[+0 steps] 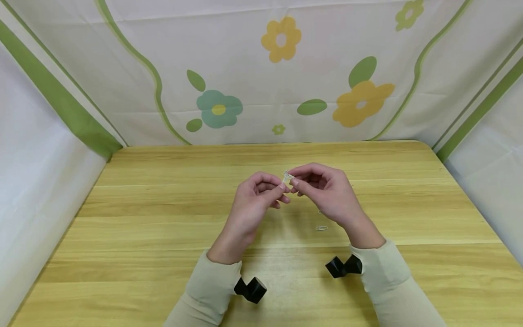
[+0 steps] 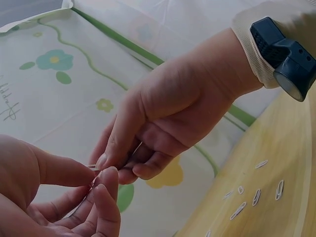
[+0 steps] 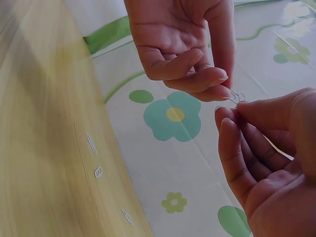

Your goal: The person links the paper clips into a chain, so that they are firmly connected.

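Above the middle of the table, my left hand [image 1: 254, 196] and right hand [image 1: 334, 193] meet at the fingertips. Between them are small white paper clips [image 1: 288, 176], which overlap in the head view. The right thumb and index finger pinch the clip wire on one side. From the other side, the left thumb and index finger grip it. In the right wrist view, looped wire of a paper clip [image 3: 239, 97] shows in the small gap between the two hands. Fingertips hide most of the held wire, and I cannot tell whether the clips are linked.
Beneath the right hand, a loose paper clip [image 1: 321, 228] lies on the wooden table [image 1: 163, 236], with another partly hidden by that hand. The left wrist view shows several more, including one paper clip [image 2: 280, 189]. A flowered cloth [image 1: 245, 68] hangs behind the table.
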Available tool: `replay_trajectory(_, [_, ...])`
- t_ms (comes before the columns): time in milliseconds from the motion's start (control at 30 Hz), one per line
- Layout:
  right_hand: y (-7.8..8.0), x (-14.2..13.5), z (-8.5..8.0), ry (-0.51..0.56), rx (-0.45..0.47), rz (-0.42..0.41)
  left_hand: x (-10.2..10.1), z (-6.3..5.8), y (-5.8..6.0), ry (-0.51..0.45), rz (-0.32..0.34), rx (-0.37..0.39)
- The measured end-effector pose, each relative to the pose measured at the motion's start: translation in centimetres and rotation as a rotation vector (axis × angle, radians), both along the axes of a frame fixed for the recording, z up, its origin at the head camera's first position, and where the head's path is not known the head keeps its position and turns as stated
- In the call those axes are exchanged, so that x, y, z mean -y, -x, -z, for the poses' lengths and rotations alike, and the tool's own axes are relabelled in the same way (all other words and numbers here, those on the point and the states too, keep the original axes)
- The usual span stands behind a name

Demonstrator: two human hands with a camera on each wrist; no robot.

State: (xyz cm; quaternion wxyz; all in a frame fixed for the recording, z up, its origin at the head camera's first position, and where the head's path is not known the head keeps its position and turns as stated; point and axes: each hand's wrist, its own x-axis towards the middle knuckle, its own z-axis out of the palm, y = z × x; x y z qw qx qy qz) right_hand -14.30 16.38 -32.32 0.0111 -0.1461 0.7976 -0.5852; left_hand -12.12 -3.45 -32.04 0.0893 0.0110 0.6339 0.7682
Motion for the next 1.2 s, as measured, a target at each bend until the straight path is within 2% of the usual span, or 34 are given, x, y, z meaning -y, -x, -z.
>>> replay_trajectory(333, [0.01,-0.2,-0.14,0.002,0.003,-0.032,-0.19,-0.09,-0.11,0.023,-0.012,-0.004])
replay_trajectory(600, [0.19,-0.26,-0.14,-0.067,0.008,-0.033,-0.37,0.02,-0.11,0.013,0.013,0.017])
replay_trajectory(767, [0.42,-0.22,-0.01,-0.097,0.037,-0.051,-0.42,0.03,-0.21,-0.001,0.021,0.002])
replay_trajectory(1000, [0.69,0.01,0.59,-0.043,0.092,-0.064,-0.43,0.31,-0.16,-0.049,0.014,-0.063])
replay_trajectory(1200, [0.69,0.14,0.84,-0.01,0.123,-0.043,-0.45,0.53,-0.05,-0.088,0.014,-0.073])
